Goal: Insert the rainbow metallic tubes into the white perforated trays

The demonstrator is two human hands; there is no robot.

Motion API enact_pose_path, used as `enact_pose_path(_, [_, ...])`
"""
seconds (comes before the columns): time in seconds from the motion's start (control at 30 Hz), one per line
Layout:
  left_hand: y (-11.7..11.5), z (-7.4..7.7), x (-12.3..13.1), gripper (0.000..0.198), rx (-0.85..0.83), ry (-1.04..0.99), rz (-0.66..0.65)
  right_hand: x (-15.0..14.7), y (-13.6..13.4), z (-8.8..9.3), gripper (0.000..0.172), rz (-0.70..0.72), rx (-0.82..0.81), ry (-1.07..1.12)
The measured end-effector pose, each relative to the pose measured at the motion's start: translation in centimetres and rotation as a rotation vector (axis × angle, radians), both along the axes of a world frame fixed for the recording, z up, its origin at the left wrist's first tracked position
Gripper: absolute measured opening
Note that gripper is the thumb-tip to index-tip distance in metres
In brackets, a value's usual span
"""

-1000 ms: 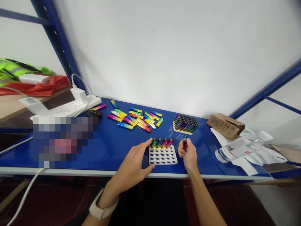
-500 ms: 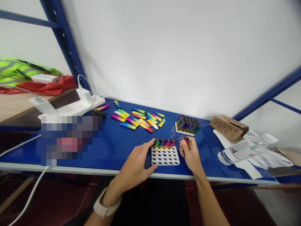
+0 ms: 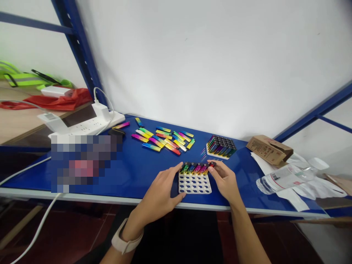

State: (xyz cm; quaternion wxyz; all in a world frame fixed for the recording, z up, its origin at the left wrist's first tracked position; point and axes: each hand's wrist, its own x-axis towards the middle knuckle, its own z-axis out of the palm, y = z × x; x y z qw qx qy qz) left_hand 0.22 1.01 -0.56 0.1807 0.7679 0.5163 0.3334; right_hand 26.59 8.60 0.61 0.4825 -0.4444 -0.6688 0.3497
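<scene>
A white tray with rows of holes (image 3: 194, 184) lies near the table's front edge. My left hand (image 3: 159, 190) grips its left side, fingertips at the back corner and thumb at the front corner. Several metallic rainbow lighters (image 3: 198, 168) stand in the back row, black tops up. At that row's right end, my right hand (image 3: 226, 180) pinches a red lighter (image 3: 212, 164) upright; its lower part is hidden, so I cannot tell if it sits in a hole. Loose coloured lighters (image 3: 172, 144) lie scattered behind and to the left.
A second tray packed with lighters (image 3: 221, 146) stands behind my right hand. To the right are a cardboard box (image 3: 268, 149) and a clear plastic bottle (image 3: 286, 178) lying over white paper. A power strip (image 3: 85, 126) and a blurred-out area are at left.
My right hand has moved left with the red lighter, from beside the tray to the right end of the back row. My left hand keeps its place on the tray.
</scene>
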Motion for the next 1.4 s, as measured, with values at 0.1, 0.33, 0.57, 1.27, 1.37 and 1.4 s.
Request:
enact_pose_path(0.1, [0.0, 0.0, 0.0, 0.086, -0.005, 0.0, -0.001, 0.4, 0.0, 0.1, 0.034, 0.003, -0.016, -0.018])
enact_pose_path(0.33, [0.1, 0.0, 0.1, 0.086, 0.008, -0.007, -0.012, 0.5, 0.0, 0.0, 0.033, 0.058, -0.053, -0.074])
enact_pose_path(0.57, [-0.2, 0.1, 0.0, 0.086, -0.017, -0.005, -0.008, 1.8, 0.1, 1.0, 0.031, 0.089, 0.008, -0.245])
enact_pose_path(1.27, [-0.1, 0.4, -0.1, 0.089, 0.037, -0.002, -0.038, -11.1, 12.8, 10.0, 0.021, 0.56, -0.166, -1.063])
enact_pose_path(1.37, [-0.1, 0.3, -0.1, 0.089, 0.044, -0.006, -0.039, -12.7, 13.2, 9.1, 0.032, 0.555, -0.136, -1.145])
enact_pose_path(1.4, [-0.1, 0.3, -0.1, 0.09, 0.046, -0.006, -0.038, -13.0, 13.3, 9.0, 0.034, 0.557, -0.129, -1.169])
